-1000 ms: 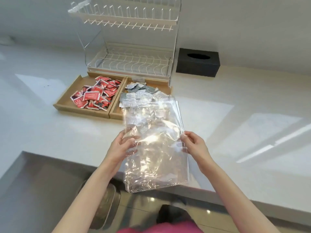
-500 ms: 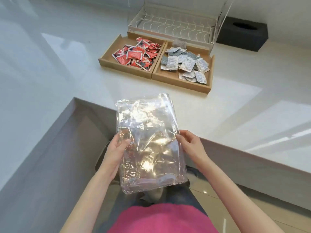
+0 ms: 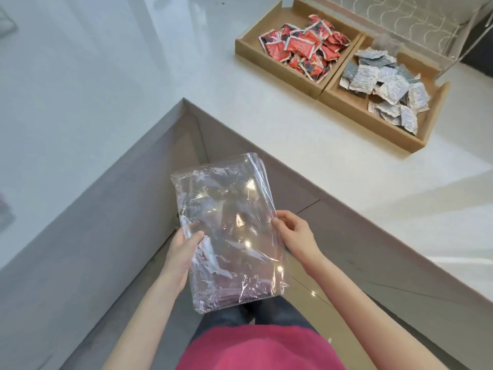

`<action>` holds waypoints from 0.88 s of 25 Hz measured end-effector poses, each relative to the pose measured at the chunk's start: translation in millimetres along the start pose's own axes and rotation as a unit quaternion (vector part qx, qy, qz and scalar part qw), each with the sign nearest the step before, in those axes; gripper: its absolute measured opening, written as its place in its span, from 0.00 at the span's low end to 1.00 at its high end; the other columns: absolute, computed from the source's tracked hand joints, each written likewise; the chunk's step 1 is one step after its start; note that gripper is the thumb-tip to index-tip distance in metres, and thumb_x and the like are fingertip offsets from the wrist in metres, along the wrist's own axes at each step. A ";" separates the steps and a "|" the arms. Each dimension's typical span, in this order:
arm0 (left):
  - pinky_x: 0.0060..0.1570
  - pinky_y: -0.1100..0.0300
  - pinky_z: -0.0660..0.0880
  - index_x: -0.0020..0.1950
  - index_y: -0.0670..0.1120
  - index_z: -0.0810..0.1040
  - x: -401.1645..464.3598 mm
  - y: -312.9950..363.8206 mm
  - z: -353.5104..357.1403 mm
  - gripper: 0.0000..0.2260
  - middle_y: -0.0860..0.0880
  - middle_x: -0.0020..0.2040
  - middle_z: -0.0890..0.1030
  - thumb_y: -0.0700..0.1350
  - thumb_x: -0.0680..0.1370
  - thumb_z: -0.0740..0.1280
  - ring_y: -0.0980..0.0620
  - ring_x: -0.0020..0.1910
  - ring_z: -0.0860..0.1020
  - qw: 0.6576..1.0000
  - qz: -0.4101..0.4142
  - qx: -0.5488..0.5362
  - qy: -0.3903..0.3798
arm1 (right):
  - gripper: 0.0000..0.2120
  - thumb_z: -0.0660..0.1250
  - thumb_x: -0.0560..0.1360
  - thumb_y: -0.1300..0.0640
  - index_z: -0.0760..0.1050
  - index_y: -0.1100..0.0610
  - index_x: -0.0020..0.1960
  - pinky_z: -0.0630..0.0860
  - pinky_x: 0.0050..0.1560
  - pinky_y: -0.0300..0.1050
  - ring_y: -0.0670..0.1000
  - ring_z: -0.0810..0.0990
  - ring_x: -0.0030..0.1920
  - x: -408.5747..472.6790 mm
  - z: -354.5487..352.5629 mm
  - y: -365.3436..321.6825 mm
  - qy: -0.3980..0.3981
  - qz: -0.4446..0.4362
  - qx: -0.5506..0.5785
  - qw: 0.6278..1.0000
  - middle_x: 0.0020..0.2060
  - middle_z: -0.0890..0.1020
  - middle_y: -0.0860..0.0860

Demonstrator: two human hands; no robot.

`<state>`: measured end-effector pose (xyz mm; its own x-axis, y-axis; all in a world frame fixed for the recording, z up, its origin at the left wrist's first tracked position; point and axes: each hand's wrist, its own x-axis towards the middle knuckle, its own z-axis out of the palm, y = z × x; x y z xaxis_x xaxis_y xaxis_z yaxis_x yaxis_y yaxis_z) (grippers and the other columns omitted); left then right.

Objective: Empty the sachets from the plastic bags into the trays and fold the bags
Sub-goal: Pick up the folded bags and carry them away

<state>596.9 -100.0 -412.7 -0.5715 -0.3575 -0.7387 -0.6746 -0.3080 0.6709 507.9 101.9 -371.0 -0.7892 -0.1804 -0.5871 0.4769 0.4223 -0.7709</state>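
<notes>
Hands hold a clear plastic bag (image 3: 229, 231) in mid-air in front of our body, below and short of the white surface (image 3: 266, 121). Our left hand (image 3: 181, 252) grips the bag's left edge, thumb on top and fingers curled beneath. Our right hand (image 3: 296, 233) pinches the right edge between thumb and fingertips. The bag looks flattened and crinkled, possibly more than one layer stacked together; we cannot tell for certain, and we see no sachets inside it.

Up on the surface, well apart from the bag, sit two cardboard trays side by side and touching. The left tray (image 3: 250, 41) holds a heap of red sachets (image 3: 304, 46). The right tray (image 3: 378, 121) holds grey and white sachets (image 3: 386, 86). Behind them stands a clear dish rack (image 3: 400, 20).

We judge the emptying done and the folding about to begin. Risks from here: the plastic is slick and springy, so a fold made in the air may slide crooked or pop open. With both grips only at the edges, loosening one side could let the bag slip to the floor.
</notes>
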 end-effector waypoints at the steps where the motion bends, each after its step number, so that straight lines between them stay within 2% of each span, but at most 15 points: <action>1: 0.67 0.50 0.63 0.64 0.44 0.69 3.6 -4.1 -1.5 0.17 0.45 0.62 0.75 0.42 0.75 0.63 0.47 0.63 0.72 1.000 -0.008 -0.004 0.007 | 0.06 0.61 0.77 0.55 0.77 0.51 0.49 0.69 0.28 0.24 0.32 0.75 0.28 7.6 4.0 0.0 -0.013 0.005 -0.013 1.000 0.36 0.80 0.45; 3: 0.61 0.55 0.67 0.61 0.45 0.71 10.3 -10.7 -2.3 0.14 0.48 0.58 0.77 0.42 0.75 0.63 0.50 0.59 0.74 0.999 -0.027 -0.017 0.020 | 0.08 0.60 0.77 0.56 0.77 0.53 0.51 0.69 0.28 0.24 0.32 0.75 0.28 21.6 10.7 2.4 -0.029 0.014 -0.038 0.999 0.36 0.79 0.45; 6: 0.42 0.59 0.70 0.60 0.46 0.69 29.5 -21.3 -1.2 0.15 0.48 0.56 0.76 0.45 0.74 0.65 0.55 0.48 0.75 0.994 -0.076 -0.037 0.063 | 0.09 0.60 0.76 0.57 0.76 0.55 0.54 0.73 0.35 0.31 0.34 0.76 0.28 47.9 23.1 14.6 -0.050 0.034 -0.081 0.995 0.34 0.77 0.44; 8: 0.43 0.55 0.70 0.65 0.45 0.64 42.7 -29.7 -2.2 0.21 0.48 0.55 0.74 0.47 0.74 0.65 0.51 0.49 0.74 0.990 -0.111 -0.028 0.088 | 0.10 0.60 0.76 0.57 0.74 0.56 0.56 0.75 0.42 0.40 0.40 0.77 0.32 63.7 30.9 24.8 -0.050 0.052 -0.104 0.992 0.33 0.76 0.43; 10: 0.44 0.53 0.71 0.65 0.46 0.63 61.1 -41.6 -5.8 0.21 0.49 0.53 0.73 0.47 0.75 0.64 0.49 0.52 0.73 0.988 -0.128 -0.005 0.092 | 0.11 0.61 0.76 0.57 0.71 0.58 0.57 0.77 0.53 0.50 0.49 0.77 0.41 86.1 42.7 39.7 -0.049 0.077 -0.110 0.990 0.35 0.76 0.45; 12: 0.37 0.58 0.69 0.62 0.46 0.65 79.8 -55.5 -9.7 0.17 0.53 0.48 0.74 0.47 0.76 0.63 0.55 0.46 0.73 0.988 -0.135 -0.002 0.080 | 0.11 0.61 0.76 0.58 0.70 0.59 0.57 0.75 0.58 0.57 0.56 0.79 0.48 108.6 55.9 56.0 -0.049 0.098 -0.123 0.986 0.42 0.79 0.52; 14: 0.38 0.61 0.68 0.61 0.48 0.66 100.9 -70.9 -14.7 0.15 0.56 0.46 0.73 0.46 0.75 0.64 0.58 0.44 0.72 0.990 -0.125 0.008 0.068 | 0.08 0.61 0.76 0.58 0.68 0.57 0.54 0.74 0.58 0.59 0.60 0.79 0.51 132.5 68.4 73.8 -0.051 0.106 -0.129 0.985 0.48 0.80 0.59; 17: 0.47 0.56 0.71 0.62 0.49 0.67 137.6 -96.4 -19.2 0.15 0.51 0.52 0.75 0.44 0.76 0.63 0.52 0.49 0.75 0.990 -0.126 0.005 0.056 | 0.04 0.60 0.76 0.58 0.67 0.55 0.51 0.74 0.57 0.59 0.59 0.80 0.50 172.0 86.9 107.0 -0.063 0.116 -0.149 0.980 0.51 0.80 0.60; 18: 0.47 0.57 0.71 0.62 0.49 0.67 149.5 -104.7 -19.2 0.15 0.51 0.52 0.75 0.43 0.76 0.63 0.52 0.49 0.75 0.990 -0.130 0.008 0.052 | 0.04 0.60 0.76 0.58 0.67 0.55 0.50 0.74 0.57 0.59 0.60 0.80 0.51 185.3 93.1 118.2 -0.066 0.120 -0.156 0.978 0.51 0.81 0.60; 20: 0.39 0.64 0.70 0.59 0.49 0.68 175.4 -121.8 -16.6 0.13 0.51 0.47 0.75 0.40 0.76 0.63 0.55 0.43 0.74 0.990 -0.133 0.008 0.054 | 0.03 0.60 0.76 0.58 0.68 0.56 0.49 0.74 0.58 0.59 0.60 0.80 0.52 213.0 105.9 141.4 -0.071 0.123 -0.168 0.975 0.52 0.81 0.60; 22: 0.34 0.67 0.71 0.56 0.47 0.69 205.2 -140.6 -11.4 0.11 0.50 0.43 0.76 0.37 0.75 0.63 0.54 0.39 0.74 0.989 -0.136 0.005 0.062 | 0.06 0.60 0.76 0.58 0.70 0.58 0.51 0.73 0.59 0.59 0.61 0.79 0.54 243.4 118.3 166.0 -0.078 0.126 -0.184 0.972 0.52 0.80 0.60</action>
<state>579.7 -140.1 -657.8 -0.3078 -0.3676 -0.8776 -0.8004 -0.3986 0.4477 440.8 23.0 -671.1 -0.5827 -0.1506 -0.7986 0.4537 0.7550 -0.4734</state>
